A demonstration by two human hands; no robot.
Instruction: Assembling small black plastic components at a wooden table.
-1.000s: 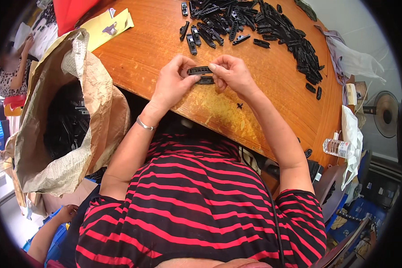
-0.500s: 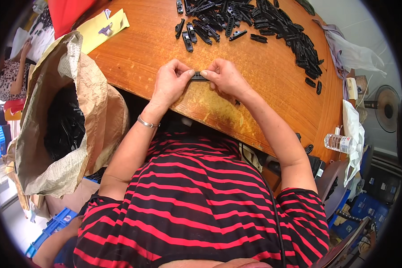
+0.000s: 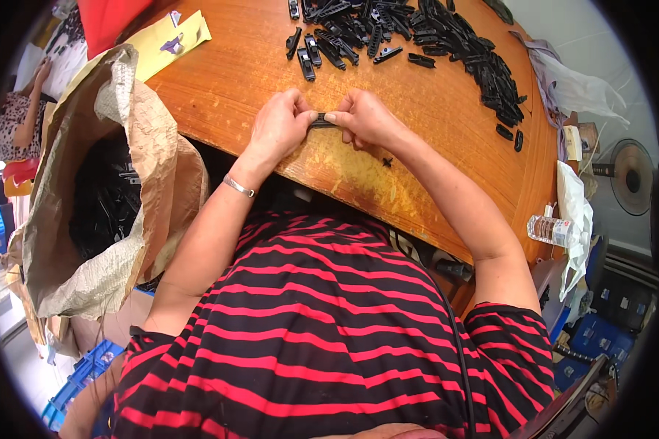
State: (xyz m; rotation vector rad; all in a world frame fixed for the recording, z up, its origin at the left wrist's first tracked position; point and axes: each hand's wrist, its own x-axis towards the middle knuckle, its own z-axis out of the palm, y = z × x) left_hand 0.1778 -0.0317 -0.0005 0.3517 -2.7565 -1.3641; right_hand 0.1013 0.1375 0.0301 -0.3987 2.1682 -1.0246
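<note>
- Held in front of the body, between both hands and over the near part of the tabletop: a slim black part.
- Pinched at its left end by thumb and fingers of the left hand, at its right end by those of the right hand; lifted or resting on the wood, cannot tell.
- Just below the right hand, on the worn wood: a small dark cross-shaped piece.
- Well beyond the hands: a dense, curving heap of black parts, long and narrow, with a few lying loose at its margin.
- On the clear bottle at the right: a label, with print too small to read.
- Underfoot of the hands, in texture: orange-brown wood grain, scuffed to a pale yellow patch near the edge.
- To the left: a crumpled brown paper sack, wide-mouthed, with a pale woven-looking lining and black pieces inside.
- Around the left wrist: a smooth silvery bracelet.
- Near the sack: a flat yellow sheet.
</note>
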